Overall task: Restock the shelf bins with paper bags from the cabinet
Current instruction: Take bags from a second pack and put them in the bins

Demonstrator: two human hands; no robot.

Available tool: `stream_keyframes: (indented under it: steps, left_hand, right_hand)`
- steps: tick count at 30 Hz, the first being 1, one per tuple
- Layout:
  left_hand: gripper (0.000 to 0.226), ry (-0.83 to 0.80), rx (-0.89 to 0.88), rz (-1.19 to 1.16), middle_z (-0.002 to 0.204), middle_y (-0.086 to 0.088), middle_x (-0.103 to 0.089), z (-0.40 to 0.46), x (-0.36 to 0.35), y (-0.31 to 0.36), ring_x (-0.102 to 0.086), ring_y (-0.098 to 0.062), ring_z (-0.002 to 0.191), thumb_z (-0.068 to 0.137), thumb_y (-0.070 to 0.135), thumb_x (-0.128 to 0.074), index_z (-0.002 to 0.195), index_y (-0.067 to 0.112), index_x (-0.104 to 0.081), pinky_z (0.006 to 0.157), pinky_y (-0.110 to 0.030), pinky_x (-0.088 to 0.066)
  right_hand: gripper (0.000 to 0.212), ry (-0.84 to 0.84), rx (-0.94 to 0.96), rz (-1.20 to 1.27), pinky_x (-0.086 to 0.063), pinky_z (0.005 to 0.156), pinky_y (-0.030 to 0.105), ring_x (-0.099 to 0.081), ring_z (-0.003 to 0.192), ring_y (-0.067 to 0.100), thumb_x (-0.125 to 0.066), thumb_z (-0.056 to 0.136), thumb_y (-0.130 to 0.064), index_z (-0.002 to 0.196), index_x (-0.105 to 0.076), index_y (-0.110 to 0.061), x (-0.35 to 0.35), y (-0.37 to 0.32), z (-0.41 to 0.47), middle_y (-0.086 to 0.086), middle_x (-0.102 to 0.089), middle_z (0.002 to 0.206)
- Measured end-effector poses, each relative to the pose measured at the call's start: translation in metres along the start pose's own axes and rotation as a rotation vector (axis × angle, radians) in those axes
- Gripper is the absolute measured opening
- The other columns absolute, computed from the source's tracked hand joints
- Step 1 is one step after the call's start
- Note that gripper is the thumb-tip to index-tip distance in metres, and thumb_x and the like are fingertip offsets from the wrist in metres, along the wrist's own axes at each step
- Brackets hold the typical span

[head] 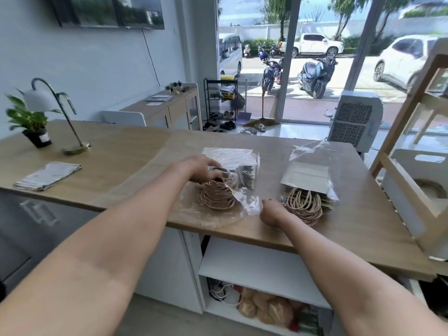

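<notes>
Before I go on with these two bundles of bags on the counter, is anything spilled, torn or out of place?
Nothing spilled. The right bundle sits askew, its plastic wrap open and crumpled behind it. The left hand holds the left bundle; the right hand pinches its wrap.

Both arms stretched forward. Left hand [200, 169] palm down, fingers curled in a grip. Right hand [272, 212] closed, pinching.

Left hand [197, 169] fingers [213, 177] partly behind plastic wrap [238, 166].

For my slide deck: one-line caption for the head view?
Left hand reaches into a plastic-wrapped paper bag bundle; right hand pinches the wrap.
</notes>
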State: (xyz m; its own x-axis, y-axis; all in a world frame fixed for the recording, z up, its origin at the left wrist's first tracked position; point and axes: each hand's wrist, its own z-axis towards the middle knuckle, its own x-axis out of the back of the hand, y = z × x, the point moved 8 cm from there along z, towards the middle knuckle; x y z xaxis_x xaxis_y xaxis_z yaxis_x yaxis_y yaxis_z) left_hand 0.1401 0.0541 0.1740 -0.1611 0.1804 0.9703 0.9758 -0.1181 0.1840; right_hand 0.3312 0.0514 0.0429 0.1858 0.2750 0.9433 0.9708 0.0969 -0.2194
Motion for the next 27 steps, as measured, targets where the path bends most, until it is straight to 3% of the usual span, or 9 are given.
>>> stream_keyframes:
  steps: [7, 11, 13, 15, 17, 20, 24, 25, 27]
  left_hand:
    - [0.047, 0.271, 0.147, -0.444, 0.136, -0.015, -0.057, 0.002, 0.025, -0.019, -0.053, -0.03, 0.123, 0.102, 0.035, -0.039, 0.133, 0.004, -0.056, 0.099, -0.032, -0.04]
    - [0.05, 0.38, 0.268, -0.585, 0.091, -0.015, -0.063, 0.012, 0.027, -0.036, -0.058, -0.027, 0.086, 0.102, 0.041, -0.032, 0.093, 0.003, -0.063, 0.077, -0.033, -0.045]
    - [0.055, 0.424, 0.352, -0.632, 0.101, -0.019, -0.067, 0.015, 0.027, -0.045, -0.064, -0.032, 0.094, 0.101, 0.041, -0.032, 0.102, -0.002, -0.065, 0.087, -0.04, -0.054]
    - [0.054, 0.481, 0.466, -0.64, 0.12, -0.023, -0.064, 0.014, 0.027, -0.051, -0.063, -0.037, 0.108, 0.1, 0.038, -0.034, 0.12, -0.005, -0.058, 0.093, -0.042, -0.052]
    - [0.056, 0.567, 0.565, -0.613, 0.138, -0.024, -0.05, 0.01, 0.031, -0.053, -0.055, -0.04, 0.12, 0.099, 0.032, -0.04, 0.143, -0.002, -0.033, 0.096, -0.042, -0.047]
    - [0.086, 0.672, 0.61, -0.524, 0.148, -0.023, -0.027, 0.005, 0.037, -0.054, -0.05, -0.041, 0.122, 0.091, 0.023, -0.056, 0.154, 0.011, 0.001, 0.093, -0.046, -0.046]
    - [0.113, 0.688, 0.539, -0.183, 0.152, -0.026, -0.014, 0.021, 0.045, -0.055, -0.032, -0.041, 0.13, 0.076, 0.019, -0.075, 0.154, 0.023, 0.006, 0.098, -0.044, -0.042]
    - [0.112, 0.67, 0.486, -0.058, 0.153, -0.026, -0.011, 0.028, 0.048, -0.052, -0.028, -0.04, 0.132, 0.077, 0.017, -0.074, 0.154, 0.025, 0.006, 0.1, -0.043, -0.039]
    - [0.1, 0.653, 0.301, 0.209, 0.15, -0.022, -0.007, 0.044, 0.054, -0.041, -0.021, -0.035, 0.13, 0.078, 0.008, -0.068, 0.151, 0.026, -0.001, 0.102, -0.041, -0.035]
  right_hand:
    - [0.044, -0.092, -0.01, -0.072, -0.039, 0.105, 0.029, -0.046, 0.13, 0.03, -0.035, 0.093, -0.009, 0.133, -0.052, -0.001, -0.001, 0.002, 0.002, 0.019, -0.048, 0.14]
    - [0.043, -0.117, -0.012, -0.083, -0.04, 0.103, 0.029, -0.049, 0.128, 0.03, -0.039, 0.091, -0.009, 0.132, -0.053, -0.001, 0.004, 0.001, 0.006, 0.019, -0.051, 0.139]
    - [0.042, -0.135, -0.017, -0.09, -0.041, 0.102, 0.029, -0.05, 0.127, 0.031, -0.039, 0.093, -0.01, 0.132, -0.052, 0.001, 0.009, -0.003, 0.008, 0.019, -0.052, 0.138]
    - [0.042, -0.139, -0.017, -0.075, -0.041, 0.101, 0.028, -0.05, 0.127, 0.03, -0.039, 0.094, -0.008, 0.132, -0.05, 0.003, 0.014, -0.008, 0.01, 0.019, -0.052, 0.138]
    - [0.041, -0.145, -0.015, -0.078, -0.041, 0.101, 0.028, -0.051, 0.127, 0.029, -0.038, 0.094, -0.006, 0.133, -0.049, 0.004, 0.018, -0.012, 0.011, 0.019, -0.051, 0.138]
    - [0.04, -0.189, -0.011, -0.101, -0.041, 0.101, 0.03, -0.051, 0.125, 0.029, -0.036, 0.095, -0.006, 0.131, -0.049, 0.004, 0.018, -0.015, 0.019, 0.019, -0.051, 0.137]
    - [0.04, -0.195, -0.093, 0.059, -0.041, 0.099, 0.03, -0.049, 0.127, 0.03, -0.03, 0.098, -0.004, 0.133, -0.046, 0.007, 0.03, -0.016, 0.02, 0.021, -0.048, 0.141]
    - [0.041, -0.163, -0.119, 0.113, -0.044, 0.094, 0.028, -0.048, 0.129, 0.03, -0.029, 0.099, -0.004, 0.135, -0.044, 0.007, 0.038, -0.016, 0.02, 0.021, -0.046, 0.142]
    - [0.035, -0.096, -0.143, 0.231, -0.045, 0.065, 0.021, -0.053, 0.121, 0.033, -0.031, 0.099, -0.006, 0.124, -0.053, 0.004, 0.05, -0.013, 0.027, 0.025, -0.052, 0.132]
